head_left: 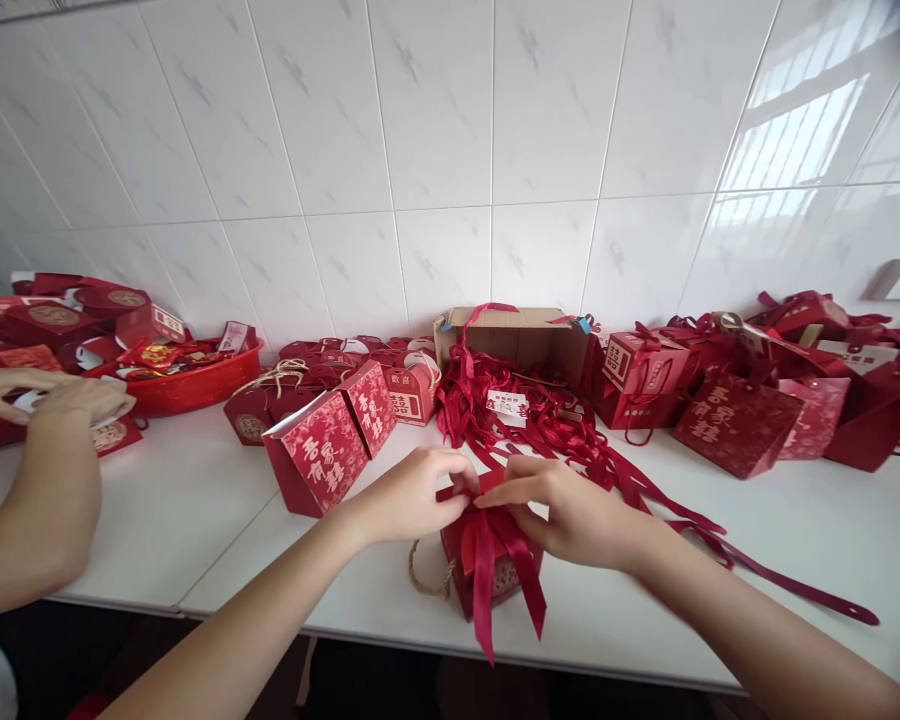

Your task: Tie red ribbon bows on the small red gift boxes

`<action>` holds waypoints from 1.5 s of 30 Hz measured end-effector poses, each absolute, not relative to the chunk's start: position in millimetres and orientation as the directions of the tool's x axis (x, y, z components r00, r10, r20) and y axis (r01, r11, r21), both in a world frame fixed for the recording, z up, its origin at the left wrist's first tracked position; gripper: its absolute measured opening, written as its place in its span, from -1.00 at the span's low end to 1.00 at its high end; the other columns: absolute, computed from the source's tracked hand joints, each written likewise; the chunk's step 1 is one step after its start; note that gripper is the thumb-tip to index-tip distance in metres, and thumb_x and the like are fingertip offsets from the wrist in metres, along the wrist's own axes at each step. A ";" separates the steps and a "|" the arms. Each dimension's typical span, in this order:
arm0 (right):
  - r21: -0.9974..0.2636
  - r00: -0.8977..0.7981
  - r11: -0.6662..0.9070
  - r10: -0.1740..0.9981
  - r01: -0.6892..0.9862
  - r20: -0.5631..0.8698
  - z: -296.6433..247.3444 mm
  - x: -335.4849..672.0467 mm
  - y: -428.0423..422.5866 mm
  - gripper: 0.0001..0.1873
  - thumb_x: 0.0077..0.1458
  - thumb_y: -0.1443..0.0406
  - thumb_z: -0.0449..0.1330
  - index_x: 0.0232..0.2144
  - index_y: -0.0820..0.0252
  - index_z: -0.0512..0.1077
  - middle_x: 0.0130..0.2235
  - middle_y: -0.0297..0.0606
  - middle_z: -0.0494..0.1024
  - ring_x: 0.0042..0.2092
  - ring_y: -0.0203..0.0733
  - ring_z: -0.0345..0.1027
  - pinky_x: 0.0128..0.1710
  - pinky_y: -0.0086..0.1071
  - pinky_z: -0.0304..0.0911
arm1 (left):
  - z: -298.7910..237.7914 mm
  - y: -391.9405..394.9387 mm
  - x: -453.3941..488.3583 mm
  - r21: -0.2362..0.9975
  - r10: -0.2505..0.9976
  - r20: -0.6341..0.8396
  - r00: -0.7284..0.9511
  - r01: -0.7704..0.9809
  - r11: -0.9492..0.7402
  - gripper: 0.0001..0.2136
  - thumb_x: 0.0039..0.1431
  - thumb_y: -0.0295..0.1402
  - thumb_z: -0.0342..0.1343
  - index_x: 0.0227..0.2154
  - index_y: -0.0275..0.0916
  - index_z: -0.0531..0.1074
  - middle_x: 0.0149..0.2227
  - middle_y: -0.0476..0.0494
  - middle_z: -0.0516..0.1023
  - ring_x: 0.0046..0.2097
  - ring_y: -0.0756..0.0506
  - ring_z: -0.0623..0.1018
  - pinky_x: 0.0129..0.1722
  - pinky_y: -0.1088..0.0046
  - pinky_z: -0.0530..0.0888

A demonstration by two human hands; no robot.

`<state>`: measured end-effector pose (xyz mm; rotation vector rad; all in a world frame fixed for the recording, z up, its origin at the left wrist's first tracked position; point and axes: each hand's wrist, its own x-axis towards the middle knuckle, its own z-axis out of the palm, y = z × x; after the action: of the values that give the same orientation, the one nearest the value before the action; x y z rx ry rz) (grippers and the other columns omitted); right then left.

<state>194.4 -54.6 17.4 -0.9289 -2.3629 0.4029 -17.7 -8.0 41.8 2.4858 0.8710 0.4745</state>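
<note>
A small dark red gift box (505, 577) stands near the table's front edge, with a twisted rope handle (418, 575) sticking out on its left. Red ribbon (484, 595) is gathered on top of it, two tails hanging down the front. My left hand (424, 490) pinches the ribbon at the top left of the box. From the right, my right hand (570, 505) has its thumb and fingers closed on the ribbon at the knot. Both sets of fingertips nearly meet there and hide part of the knot.
Behind the box, a cardboard carton (547, 345) lies with loose red ribbons (469, 400) spilling out. Folded red boxes (322, 445) stand left of it; finished-looking gift bags (739, 420) crowd the right. A co-worker's hands (82, 400) work at far left near a red basin (195, 385) of packets.
</note>
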 end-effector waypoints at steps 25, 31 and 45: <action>-0.566 -0.683 0.747 0.615 0.348 0.393 1.1 198.7 -49.1 -0.41 0.06 0.60 -0.01 -0.05 -0.07 0.50 -0.17 -0.19 0.32 -0.13 -0.20 0.27 -0.12 -0.26 0.30 | 56.4 6.4 -21.0 0.609 0.511 -0.060 0.858 0.437 -0.662 -0.89 0.01 -0.37 0.21 -0.43 -0.17 0.36 -0.07 -0.06 0.33 0.03 -0.12 0.35 0.08 0.36 0.27; -0.608 -0.698 0.742 0.594 0.282 0.401 0.6 198.4 -50.3 -0.41 0.07 0.62 -0.02 -0.05 -0.06 0.50 -0.01 -0.20 0.30 0.03 -0.17 0.24 0.03 -0.21 0.25 | 45.8 13.1 -14.3 0.725 0.456 -0.045 0.889 0.343 -0.597 -0.85 0.11 -0.33 0.14 -0.49 -0.20 0.30 0.04 -0.10 0.36 0.10 -0.11 0.35 0.14 0.34 0.24; -0.624 -0.674 0.719 0.627 0.307 0.391 -2.5 198.5 -51.0 -0.45 0.10 0.58 -0.03 -0.09 -0.07 0.52 -0.14 -0.19 0.29 -0.10 -0.20 0.28 -0.06 -0.25 0.29 | 33.5 13.8 -20.8 0.745 0.608 0.056 0.792 0.372 -0.553 -0.86 0.05 -0.32 0.18 -0.54 -0.19 0.37 0.07 -0.11 0.45 0.20 -0.15 0.28 0.21 0.22 0.14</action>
<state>198.5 -51.0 -2.5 -0.7064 -2.3214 0.6994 -20.8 13.8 33.5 2.2162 0.7220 0.3972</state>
